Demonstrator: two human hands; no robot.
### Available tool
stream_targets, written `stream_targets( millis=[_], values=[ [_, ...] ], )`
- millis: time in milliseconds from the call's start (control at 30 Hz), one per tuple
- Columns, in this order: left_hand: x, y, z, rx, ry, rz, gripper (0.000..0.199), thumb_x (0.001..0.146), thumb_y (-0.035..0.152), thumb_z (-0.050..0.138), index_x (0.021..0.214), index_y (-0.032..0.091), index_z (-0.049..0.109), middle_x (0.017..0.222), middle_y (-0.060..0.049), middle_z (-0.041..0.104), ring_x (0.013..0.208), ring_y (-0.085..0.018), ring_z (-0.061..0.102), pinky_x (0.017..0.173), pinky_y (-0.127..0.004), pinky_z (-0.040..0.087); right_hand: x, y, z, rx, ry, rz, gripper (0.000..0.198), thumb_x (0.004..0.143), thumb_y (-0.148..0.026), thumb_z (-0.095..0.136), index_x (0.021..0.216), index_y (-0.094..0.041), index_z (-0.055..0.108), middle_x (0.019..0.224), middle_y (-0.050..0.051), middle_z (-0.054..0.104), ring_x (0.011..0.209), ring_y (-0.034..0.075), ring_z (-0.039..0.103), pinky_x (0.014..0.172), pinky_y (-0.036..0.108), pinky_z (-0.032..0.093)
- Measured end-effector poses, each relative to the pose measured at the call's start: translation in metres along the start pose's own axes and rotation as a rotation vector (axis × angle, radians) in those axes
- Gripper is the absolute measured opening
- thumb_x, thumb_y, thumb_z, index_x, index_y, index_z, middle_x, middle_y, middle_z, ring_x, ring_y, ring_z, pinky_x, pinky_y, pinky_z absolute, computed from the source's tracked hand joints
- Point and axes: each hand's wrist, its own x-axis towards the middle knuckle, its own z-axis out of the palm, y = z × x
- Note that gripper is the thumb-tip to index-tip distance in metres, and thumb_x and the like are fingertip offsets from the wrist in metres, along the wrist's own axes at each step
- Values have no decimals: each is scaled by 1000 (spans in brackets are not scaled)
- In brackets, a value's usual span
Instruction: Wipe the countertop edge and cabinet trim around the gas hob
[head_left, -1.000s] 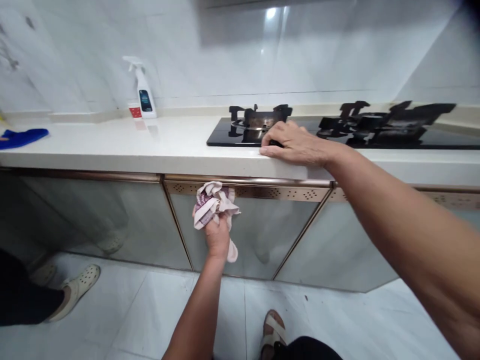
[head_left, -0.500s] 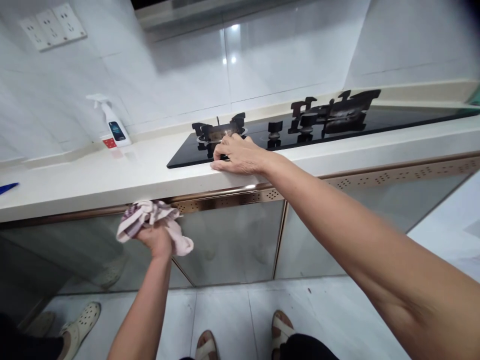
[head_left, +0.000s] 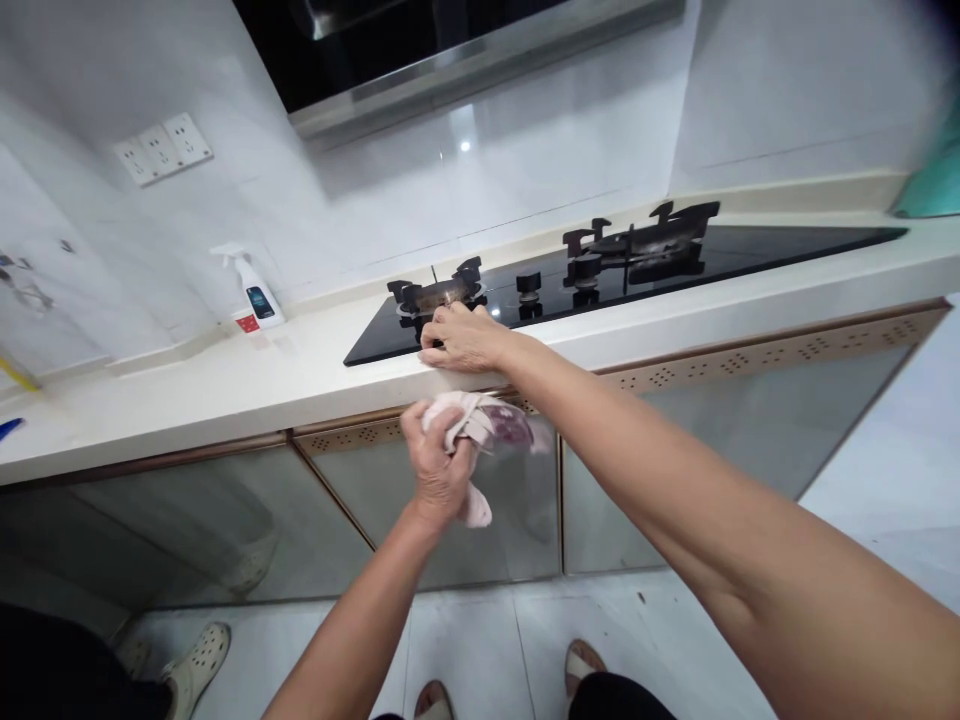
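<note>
My left hand is closed around a crumpled pale pink cloth with purple patches. It presses the cloth near the perforated metal trim under the counter's front edge. Farther up, my right hand rests at the front left edge of the black gas cooktop, holding nothing that I can see. Its fingers are bent and a gap shows between thumb and forefinger. The left burner lies just behind that hand.
A white spray bottle stands on the counter by the wall. Above the cooktop hangs a range hood. Glass cabinet doors run below the counter. At lower left a person's pale clog stands on the floor.
My left hand has slid the cloth to the right along the cabinet trim, turning as it went. My right hand stays at the cooktop edge. The view has shifted, showing more of the hood.
</note>
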Motion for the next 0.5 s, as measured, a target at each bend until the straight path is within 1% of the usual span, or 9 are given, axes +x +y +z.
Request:
stream_targets(
  millis=[67,133,200,267,300,333,433,467,500],
  values=[
    [25,12,-27,124,151,88,30,83,15,58,110,28,60,126,-10,47,125,-26,54,110,-45,48,0,1,-1,16,-20,-6,35,95,-49,46,109,-26,70,131,13,58,122,36,45,101,59,36],
    [58,16,-55,253,299,124,30,85,15,56,112,28,58,126,-7,47,129,-24,51,112,-47,47,1,3,-2,39,-36,-4,39,97,-52,44,112,-26,70,132,14,57,122,37,44,101,60,36],
    [94,12,-77,329,399,157,24,90,21,58,114,26,58,128,-7,45,132,-23,49,112,-46,47,3,4,-3,82,-38,7,49,99,-56,34,111,-26,71,131,15,58,122,38,46,100,61,36],
    [125,3,-87,324,442,184,22,92,32,63,113,22,60,131,-10,44,133,-23,47,113,-45,46,4,5,-3,134,-23,19,60,102,-57,21,106,-25,72,128,15,60,120,38,48,100,61,37],
    [137,-3,-87,308,405,187,23,92,35,64,111,21,62,131,-11,45,133,-24,47,114,-44,45,4,6,-3,154,-11,24,64,102,-55,15,104,-25,72,126,15,61,118,37,49,99,61,38],
    [146,-8,-85,302,304,181,23,92,37,64,109,20,64,130,-11,47,132,-24,48,113,-44,45,5,7,-3,165,3,28,65,103,-53,13,104,-24,70,123,15,62,117,37,51,97,59,39],
    [155,-16,-71,393,-203,148,18,89,34,63,104,25,68,127,-8,57,124,-26,52,109,-47,46,6,11,-1,172,48,51,57,103,-47,14,107,-21,64,118,16,65,112,35,55,93,54,44],
    [155,-17,-67,441,-328,144,18,88,34,63,103,26,69,127,-7,60,122,-28,53,108,-49,46,6,12,0,181,60,67,55,104,-46,15,108,-20,62,117,16,66,110,34,57,93,52,44],
    [153,-16,-63,481,-398,140,18,86,33,63,102,28,70,128,-6,61,122,-29,53,107,-51,45,7,12,1,199,77,83,53,104,-47,16,110,-19,61,118,16,66,109,33,58,93,50,45]
  ],
)
